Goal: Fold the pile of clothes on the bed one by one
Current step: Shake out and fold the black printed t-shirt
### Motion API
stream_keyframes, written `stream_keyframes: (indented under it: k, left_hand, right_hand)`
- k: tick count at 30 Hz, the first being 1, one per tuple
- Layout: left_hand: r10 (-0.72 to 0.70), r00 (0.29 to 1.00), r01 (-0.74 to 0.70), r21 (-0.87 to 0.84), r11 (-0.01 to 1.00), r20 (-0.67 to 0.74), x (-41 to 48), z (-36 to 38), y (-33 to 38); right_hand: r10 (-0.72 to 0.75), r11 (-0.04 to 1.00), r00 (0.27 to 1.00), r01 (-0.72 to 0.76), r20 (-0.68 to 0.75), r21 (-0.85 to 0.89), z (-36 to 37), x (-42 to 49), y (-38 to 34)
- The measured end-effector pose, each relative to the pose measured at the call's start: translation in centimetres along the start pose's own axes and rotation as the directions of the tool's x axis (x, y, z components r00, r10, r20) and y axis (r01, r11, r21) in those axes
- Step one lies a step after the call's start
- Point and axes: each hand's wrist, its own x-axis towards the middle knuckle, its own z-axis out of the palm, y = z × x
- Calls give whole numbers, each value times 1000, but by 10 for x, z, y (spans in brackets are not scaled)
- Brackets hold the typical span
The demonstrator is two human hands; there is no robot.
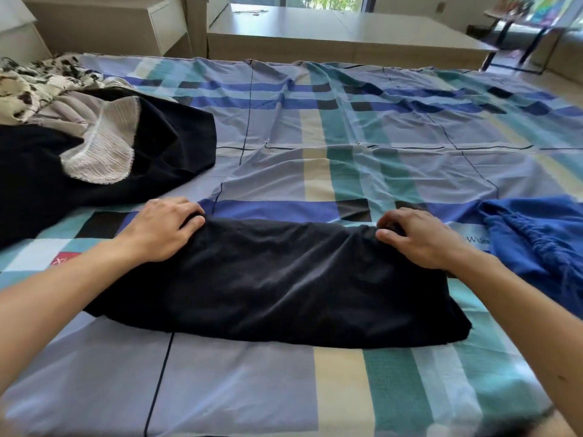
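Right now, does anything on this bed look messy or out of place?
Only the heap of clothes at the left: black, pale and patterned pieces lie tangled, unfolded. The black garment in front lies flat and tidy.

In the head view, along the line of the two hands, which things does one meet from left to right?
Loose black fabric garment of the pile → left hand → flat black fabric garment being folded → right hand → crumpled blue fabric garment.

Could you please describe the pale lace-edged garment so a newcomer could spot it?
Look to the left side of the plaid bed sheet, at the clothes pile. On its large black garment lies the pale crinkled piece, the only one with a lace-trimmed edge.
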Motion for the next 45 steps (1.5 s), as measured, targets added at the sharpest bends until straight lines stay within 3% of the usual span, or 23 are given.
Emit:
stream_keyframes:
  k: [5,7,11,15,17,19,22,24,27,30,33,35,37,38,40,43,45]
  left_hand:
    - [-88,996,89,-54,995,23,5,10,-20]
    - [-96,995,96,-94,991,3,9,11,-27]
    - [-119,990,116,-45,992,-78,14,12,-40]
    - [-222,975,223,82,971,-31,18,25,-39]
    - [-274,959,281,258,924,-64,21,28,-36]
    - [-243,955,286,299,911,-172,24,21,-26]
    - [-82,970,97,57,994,-229,20,7,27]
    - [72,982,-96,-131,987,-173,10,2,81]
    - [327,945,-318,-232,919,0,-12,14,155]
    - [414,824,-323,-280,904,387,-33,39,195]
    - [394,766,-215,-375,902,508,-35,36,196]
    - [358,814,41,-660,750,457,-25,18,195]
    - [203,891,315,-875,369,406,-17,-5,197]
    - [138,893,400,-896,193,428,-13,-14,197]
    - [87,883,465,-885,-34,461,-8,-26,189]
    - [25,848,527,-836,-152,529,-9,-40,171]
    - [-90,858,505,-862,-38,506,-7,-42,158]
  right_hand:
    - [-49,993,995,39,88,108,-14,21,14]
    - [-61,968,990,27,131,249,-23,29,23]
    - [-14,869,1000,3,18,495,-23,36,43]
    - [56,904,998,-46,-9,425,-2,42,50]
    - [139,903,988,-157,73,400,1,40,56]
    - [194,836,955,-281,225,472,-5,34,65]
    - [135,769,880,-382,454,512,-19,26,73]
    - [77,747,833,-412,547,522,-23,26,74]
    - [56,717,819,-431,570,549,-22,28,67]
    - [-19,673,856,-372,517,640,-23,25,51]
    - [-45,539,932,-280,359,795,-34,19,25]
    - [-62,468,969,-184,240,864,-41,13,1]
    - [-72,393,989,-91,130,915,-42,3,-24]
    - [-102,341,990,-52,92,939,-39,-2,-36]
    - [-265,212,960,-37,94,977,-32,-11,-58]
    - [-584,98,800,-97,136,991,-21,-21,-81]
    - [-659,84,741,-104,133,991,-16,-23,-89]
